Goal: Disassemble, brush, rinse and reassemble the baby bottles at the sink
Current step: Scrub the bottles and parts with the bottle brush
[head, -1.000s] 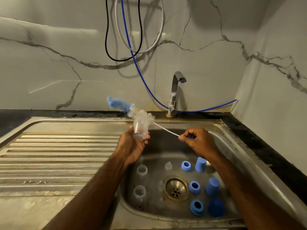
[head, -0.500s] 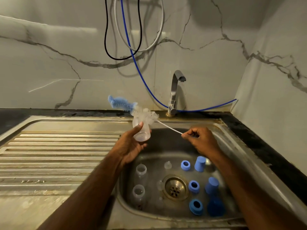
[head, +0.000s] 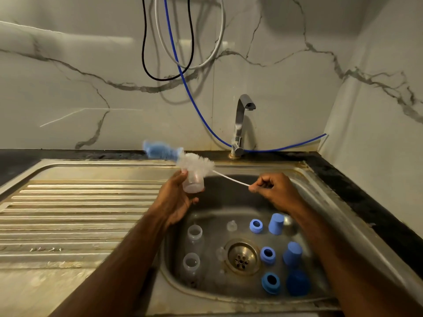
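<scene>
My left hand [head: 176, 202] grips a small clear bottle body [head: 193, 183] above the sink's left rim, mouth pointing up. My right hand [head: 274, 193] pinches the thin white wire handle of a bottle brush [head: 194, 162]. Its white bristles lie across the bottle's mouth and its blue tip sticks out to the left. In the sink basin [head: 219, 202] stand two more clear bottles [head: 194, 236], three blue collar rings [head: 256, 226], three blue caps [head: 275, 223] and clear teats [head: 231, 225].
A chrome tap [head: 240, 124] stands behind the basin, with no water running. The ribbed steel drainboard [head: 75, 216] stretches to the left. Black, white and blue cables [head: 183, 60] hang on the marble wall. The drain [head: 242, 257] sits mid-basin. A wall closes the right side.
The bottle has turned more upright in my left hand and both hands have risen slightly. The brush's bristles now rest over the bottle's mouth.
</scene>
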`<action>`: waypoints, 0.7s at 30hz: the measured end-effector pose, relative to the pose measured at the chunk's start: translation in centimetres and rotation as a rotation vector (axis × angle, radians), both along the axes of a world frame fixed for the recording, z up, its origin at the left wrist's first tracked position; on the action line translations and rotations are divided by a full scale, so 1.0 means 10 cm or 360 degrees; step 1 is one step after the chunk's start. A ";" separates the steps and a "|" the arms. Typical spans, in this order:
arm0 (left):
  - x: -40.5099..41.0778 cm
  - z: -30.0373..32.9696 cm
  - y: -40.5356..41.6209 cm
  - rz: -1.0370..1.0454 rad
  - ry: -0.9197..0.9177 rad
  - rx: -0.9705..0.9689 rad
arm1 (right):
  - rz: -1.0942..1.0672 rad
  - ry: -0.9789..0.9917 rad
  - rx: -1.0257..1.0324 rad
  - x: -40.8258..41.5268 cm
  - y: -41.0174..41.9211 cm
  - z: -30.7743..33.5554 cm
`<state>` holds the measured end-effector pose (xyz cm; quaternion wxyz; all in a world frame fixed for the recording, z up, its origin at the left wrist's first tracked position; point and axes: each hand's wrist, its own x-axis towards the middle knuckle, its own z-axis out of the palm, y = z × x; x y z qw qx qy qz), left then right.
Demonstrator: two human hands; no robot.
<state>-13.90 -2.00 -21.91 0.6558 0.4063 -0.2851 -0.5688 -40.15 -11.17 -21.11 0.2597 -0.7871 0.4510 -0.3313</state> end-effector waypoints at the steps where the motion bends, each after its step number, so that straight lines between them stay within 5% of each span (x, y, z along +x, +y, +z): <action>1: 0.01 0.01 0.01 0.0036 0.0008 -0.0016 | 0.0009 -0.0003 0.0029 -0.06 -0.02 0.02; 7: -0.07 0.02 0.01 -0.0039 0.0057 0.0037 | -0.0115 -0.0080 -0.0161 0.10 0.04 -0.06; 11: -0.01 0.07 0.05 -0.0053 0.0313 -0.0121 | 0.0094 -0.0081 0.0042 0.07 0.07 0.01; 21: -0.06 0.06 0.04 -0.0058 0.0235 -0.0096 | 0.0058 -0.0123 0.0017 0.09 0.06 -0.01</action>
